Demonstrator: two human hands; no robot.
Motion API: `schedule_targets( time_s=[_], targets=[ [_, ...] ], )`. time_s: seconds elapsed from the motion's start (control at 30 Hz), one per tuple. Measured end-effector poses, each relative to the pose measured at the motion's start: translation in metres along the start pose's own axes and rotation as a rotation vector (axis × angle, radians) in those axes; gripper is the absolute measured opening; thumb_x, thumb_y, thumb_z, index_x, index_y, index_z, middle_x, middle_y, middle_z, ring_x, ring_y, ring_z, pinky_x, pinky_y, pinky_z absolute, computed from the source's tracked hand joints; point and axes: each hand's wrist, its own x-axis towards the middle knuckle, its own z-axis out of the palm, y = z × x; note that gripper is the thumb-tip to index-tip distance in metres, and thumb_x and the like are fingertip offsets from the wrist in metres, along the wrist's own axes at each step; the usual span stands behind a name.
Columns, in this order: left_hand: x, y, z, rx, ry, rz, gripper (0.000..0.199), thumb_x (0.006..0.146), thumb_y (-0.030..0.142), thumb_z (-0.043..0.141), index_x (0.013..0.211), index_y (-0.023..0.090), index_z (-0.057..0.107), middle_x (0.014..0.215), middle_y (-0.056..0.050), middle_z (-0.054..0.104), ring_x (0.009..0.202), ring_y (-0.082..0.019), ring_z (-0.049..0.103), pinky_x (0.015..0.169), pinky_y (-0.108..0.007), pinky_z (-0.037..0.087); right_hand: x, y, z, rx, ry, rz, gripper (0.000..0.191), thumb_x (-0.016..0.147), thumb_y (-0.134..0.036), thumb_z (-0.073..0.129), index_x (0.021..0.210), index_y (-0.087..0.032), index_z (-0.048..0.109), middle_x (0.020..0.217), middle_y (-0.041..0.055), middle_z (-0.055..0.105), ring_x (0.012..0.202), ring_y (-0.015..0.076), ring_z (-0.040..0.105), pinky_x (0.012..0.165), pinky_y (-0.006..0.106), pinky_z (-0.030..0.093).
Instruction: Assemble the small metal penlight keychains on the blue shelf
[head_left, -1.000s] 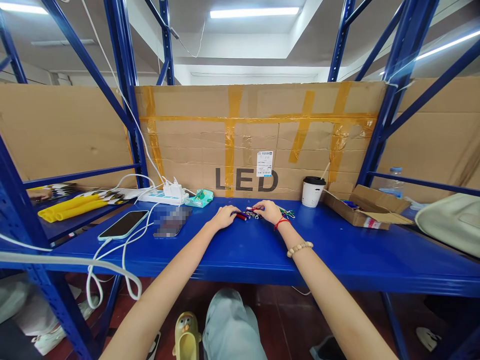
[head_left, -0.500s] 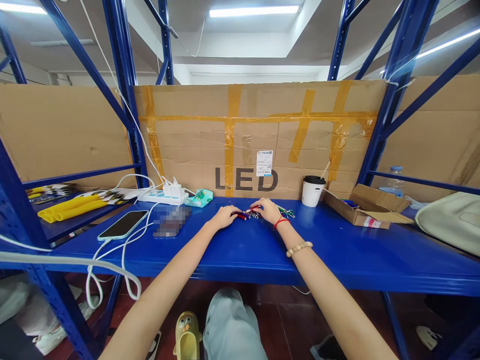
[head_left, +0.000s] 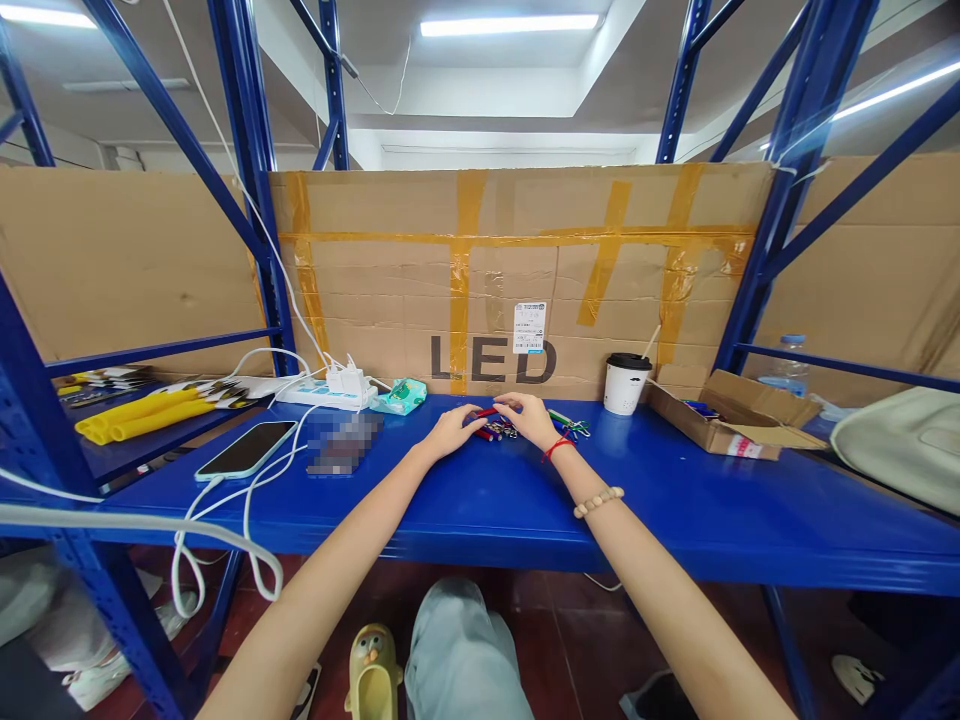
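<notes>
Over the middle of the blue shelf, my left hand (head_left: 451,431) and my right hand (head_left: 529,418) come close together. Between their fingertips lies a small red metallic stick-like piece (head_left: 486,412), pinched from both ends. Its exact kind is too small to make out. Just beneath, a loose pile of small shiny pieces (head_left: 504,430), red and silver with metal rings or clasps, rests on the shelf, partly hidden by my hands. Green clip-like pieces (head_left: 570,424) lie right of my right hand, near the wrist with the red string bracelet.
A lidded paper cup (head_left: 625,385) and an open cardboard box (head_left: 739,415) stand on the right. At left are a phone (head_left: 247,450), white cables, a power strip (head_left: 322,393) and a green packet (head_left: 401,396). A taped cardboard sheet (head_left: 375,300) walls off the back.
My right hand has shifted slightly left, and the hands are closer together. A red piece is now raised between their fingertips, above the pile.
</notes>
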Motion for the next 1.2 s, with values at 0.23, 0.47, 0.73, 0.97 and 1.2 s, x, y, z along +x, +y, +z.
schedule_targets(
  time_s=[0.23,0.47,0.73,0.97,1.2],
  targets=[
    [0.001,0.012,-0.006,-0.12,0.12,-0.03,0.026,0.078,0.038,0.055,0.08,0.016,0.068,0.085,-0.006,0.067,0.081,-0.019,0.059,0.078,-0.03,0.045,-0.001,-0.012,0.007,0.208,-0.033,-0.012,0.019,0.08,-0.027,0.056,0.09,-0.015,0.068,0.089,0.0071,0.069,0.082,0.0182,0.064,0.076,0.03,0.05],
    [0.003,0.017,-0.009,-0.415,0.263,-0.204,0.03,0.068,0.04,0.065,0.081,0.012,0.067,0.079,-0.008,0.068,0.077,-0.02,0.061,0.072,-0.03,0.047,-0.003,-0.017,0.006,0.201,-0.116,-0.021,0.021,0.079,-0.028,0.058,0.09,-0.013,0.069,0.087,0.0072,0.07,0.078,0.0189,0.064,0.074,0.03,0.051],
    [-0.001,0.018,-0.015,0.124,0.156,0.029,0.006,0.067,0.016,0.059,0.072,0.017,0.062,0.076,-0.002,0.065,0.076,-0.017,0.058,0.079,-0.032,0.042,-0.004,-0.007,-0.003,-0.186,0.009,0.158,0.019,0.08,-0.03,0.057,0.089,-0.021,0.07,0.085,0.0039,0.069,0.08,0.0185,0.063,0.071,0.029,0.049],
    [-0.004,0.015,-0.02,0.336,0.01,0.079,0.022,0.067,0.009,0.055,0.083,0.02,0.066,0.094,-0.003,0.066,0.093,-0.022,0.053,0.083,-0.036,0.035,-0.009,0.0,-0.013,-0.613,0.079,0.555,0.034,0.078,-0.013,0.053,0.11,-0.016,0.063,0.118,0.0161,0.053,0.111,0.0317,0.047,0.088,0.045,0.038],
    [-0.005,0.009,-0.018,0.387,-0.08,0.11,0.03,0.067,0.006,0.053,0.085,0.023,0.07,0.094,-0.003,0.063,0.092,-0.022,0.05,0.081,-0.036,0.033,-0.01,0.008,-0.018,-0.732,0.043,0.66,0.03,0.08,-0.009,0.05,0.106,-0.012,0.064,0.115,0.0205,0.053,0.111,0.0315,0.046,0.087,0.044,0.033]
  ],
)
